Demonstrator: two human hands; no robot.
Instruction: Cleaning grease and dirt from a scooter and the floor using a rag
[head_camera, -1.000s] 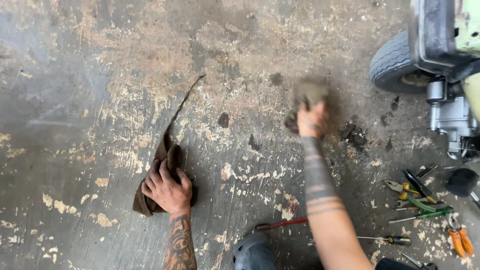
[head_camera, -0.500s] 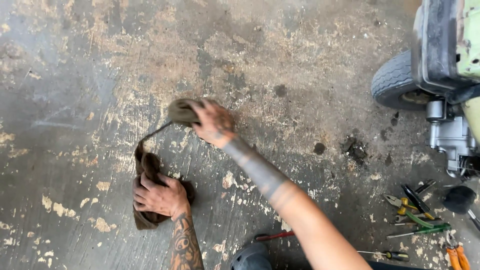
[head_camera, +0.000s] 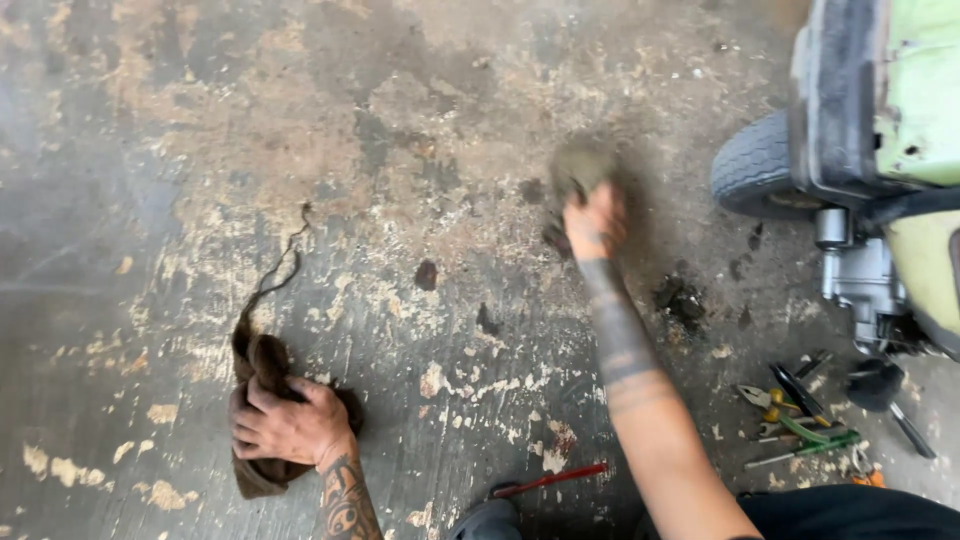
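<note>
While our left hand (head_camera: 290, 428) stays flat and pressed on the dark brown rag (head_camera: 262, 385) at near left, our right hand (head_camera: 594, 222) has swung from the floor's middle back out to the right, toward the scooter wheel (head_camera: 758, 170). It grips a blurred greenish-grey cloth (head_camera: 580, 166) against the stained concrete floor (head_camera: 420, 130), so the wiping stroke now works the right patch. The cloth looks wadded, soiled, motion-smeared; its texture we cannot tell.
</note>
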